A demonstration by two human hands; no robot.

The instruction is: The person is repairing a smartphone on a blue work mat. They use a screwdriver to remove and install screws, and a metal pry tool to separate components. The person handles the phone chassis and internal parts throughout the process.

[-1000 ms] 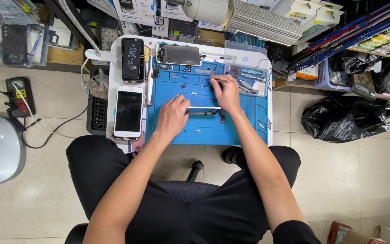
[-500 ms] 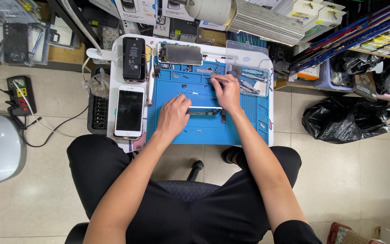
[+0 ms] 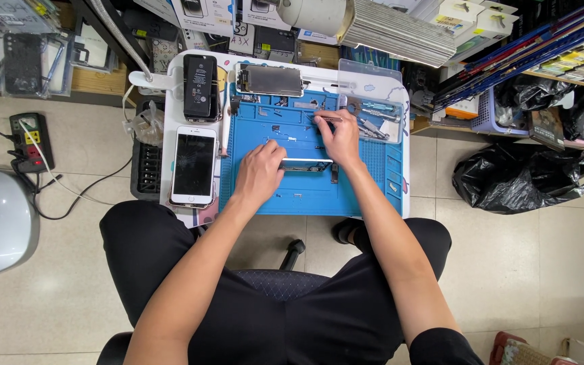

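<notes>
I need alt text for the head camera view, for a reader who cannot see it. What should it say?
Seen from above, a seated person works on a blue repair mat: the left hand steadies a thin phone frame while the right hand holds a slim tool. A white phone and a black battery lie left of the mat, and a black bag sits on the floor at right.
</notes>
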